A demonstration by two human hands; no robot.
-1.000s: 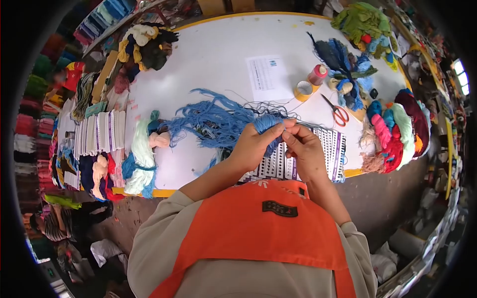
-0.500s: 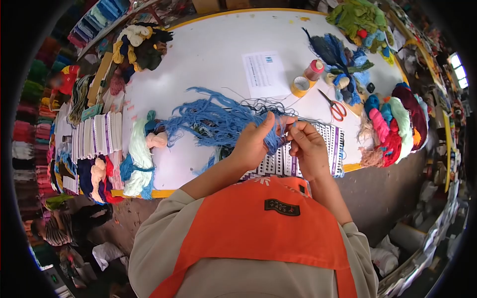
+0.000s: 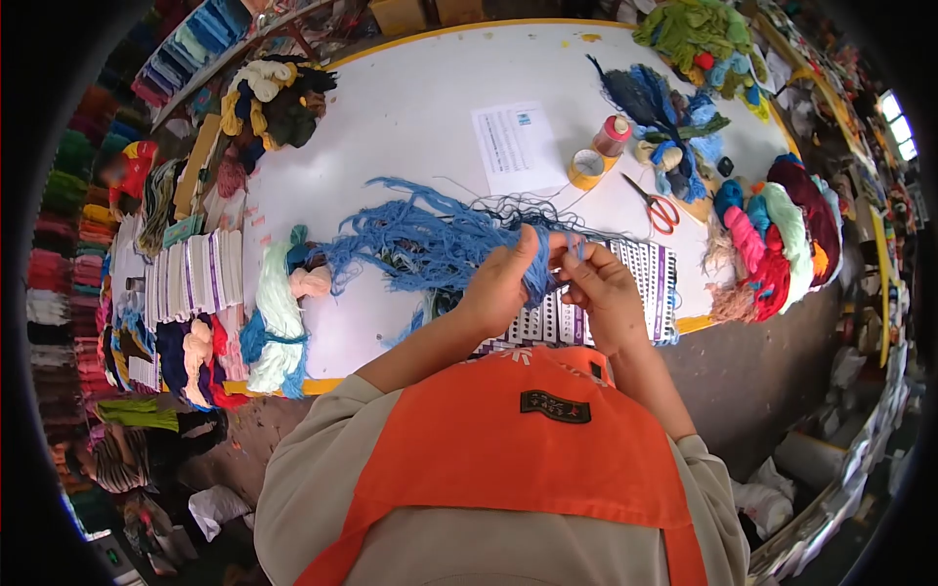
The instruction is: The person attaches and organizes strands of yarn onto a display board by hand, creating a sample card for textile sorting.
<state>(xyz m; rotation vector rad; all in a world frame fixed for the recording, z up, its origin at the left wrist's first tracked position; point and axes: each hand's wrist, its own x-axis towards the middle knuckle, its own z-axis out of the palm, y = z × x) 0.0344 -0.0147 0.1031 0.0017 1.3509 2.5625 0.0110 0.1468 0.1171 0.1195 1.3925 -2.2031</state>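
Observation:
A loose bundle of blue yarn (image 3: 420, 234) spreads leftward over the white table, and its right end is gathered in my left hand (image 3: 503, 283), whose fingers close round it. Beside it on the right, my right hand (image 3: 601, 283) pinches at strands of the same yarn with thumb and forefinger; the exact strands are too small to make out. Under and behind both hands lie white punched cards (image 3: 635, 283) with purple stripes. Dark thin strands (image 3: 528, 207) curl on the table just beyond the yarn.
Red-handled scissors (image 3: 662, 213), a tape roll (image 3: 586, 169), a pink thread cone (image 3: 613, 135) and a printed sheet (image 3: 513, 146) lie farther back. Coloured skeins (image 3: 782, 234) sit at right, a pale green skein (image 3: 277, 322) at left. More cards (image 3: 198, 273) stand at the left edge.
My right fingers have shifted slightly at the strands, while my left hand keeps its grip on the blue yarn. The camera view has tilted a little.

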